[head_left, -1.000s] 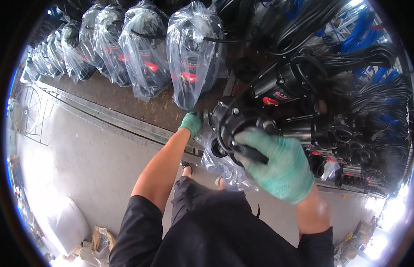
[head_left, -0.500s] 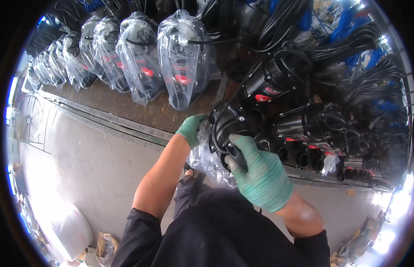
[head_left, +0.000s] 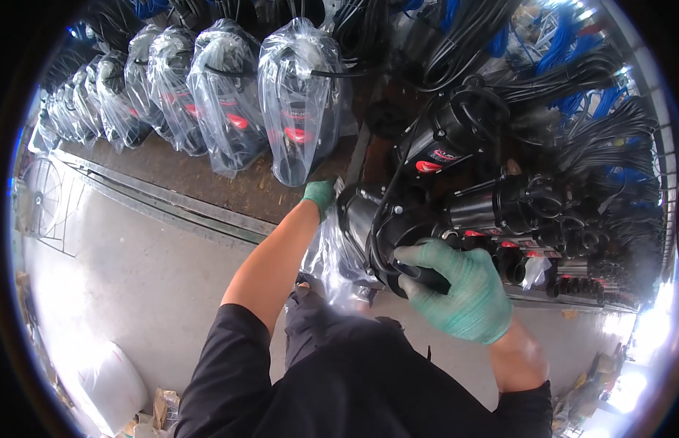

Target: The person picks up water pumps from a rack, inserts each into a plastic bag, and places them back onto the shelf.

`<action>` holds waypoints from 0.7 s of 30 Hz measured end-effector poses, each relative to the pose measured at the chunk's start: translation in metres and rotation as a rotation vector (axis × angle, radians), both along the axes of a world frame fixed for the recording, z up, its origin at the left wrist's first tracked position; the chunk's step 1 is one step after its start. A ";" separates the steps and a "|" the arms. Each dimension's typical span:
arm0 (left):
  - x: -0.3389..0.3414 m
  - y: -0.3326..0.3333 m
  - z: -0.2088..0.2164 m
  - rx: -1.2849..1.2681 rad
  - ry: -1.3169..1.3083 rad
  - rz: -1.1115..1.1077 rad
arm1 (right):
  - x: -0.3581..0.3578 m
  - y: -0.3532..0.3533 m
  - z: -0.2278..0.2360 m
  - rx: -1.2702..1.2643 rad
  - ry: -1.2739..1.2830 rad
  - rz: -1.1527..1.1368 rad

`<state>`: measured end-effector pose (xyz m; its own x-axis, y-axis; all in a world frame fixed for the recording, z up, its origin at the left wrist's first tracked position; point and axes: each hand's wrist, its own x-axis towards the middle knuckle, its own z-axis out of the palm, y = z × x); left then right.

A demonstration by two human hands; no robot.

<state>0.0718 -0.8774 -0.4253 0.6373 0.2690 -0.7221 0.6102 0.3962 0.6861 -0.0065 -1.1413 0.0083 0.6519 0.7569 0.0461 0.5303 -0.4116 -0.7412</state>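
Observation:
A black submersible pump (head_left: 363, 213) lies tilted at the bench's front edge, its handle end toward me. My right hand (head_left: 460, 296), in a green knit glove, is wrapped round the pump's handle. At the pump's other end, my gloved left hand (head_left: 321, 194) has its fingers closed on a clear plastic bag (head_left: 327, 252), the fingertips partly hidden. The bag hangs down along the pump's left side, over my legs. Right behind stands a bagged pump (head_left: 299, 109), upright, with a red label.
A row of bagged pumps (head_left: 226, 102) runs off to the left along the bench (head_left: 186, 164). On the right lie bare black pumps (head_left: 474, 204) with coiled cables (head_left: 609, 135). A fan (head_left: 43, 193) and a white roll (head_left: 109, 383) stand on the floor at left.
The pump's handle end has swung right and toward me with my right hand, showing more of its body. My left hand has moved slightly up with the bag, which hangs more stretched.

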 end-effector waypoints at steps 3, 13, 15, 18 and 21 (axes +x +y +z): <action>0.013 -0.024 0.052 -0.128 0.030 -0.037 | 0.008 -0.005 0.008 -0.033 -0.017 0.066; -0.010 -0.077 0.062 0.411 -0.534 -0.953 | 0.027 -0.034 -0.008 -0.008 -0.291 0.545; -0.005 -0.085 0.088 0.344 -0.519 -1.014 | 0.038 -0.036 -0.008 -0.033 -0.281 0.559; -0.007 -0.074 0.072 0.739 -1.100 -1.097 | 0.042 -0.025 -0.011 0.063 -0.357 0.514; -0.007 -0.086 0.119 -0.606 -0.335 -0.465 | 0.035 -0.021 0.005 -0.037 -0.384 0.554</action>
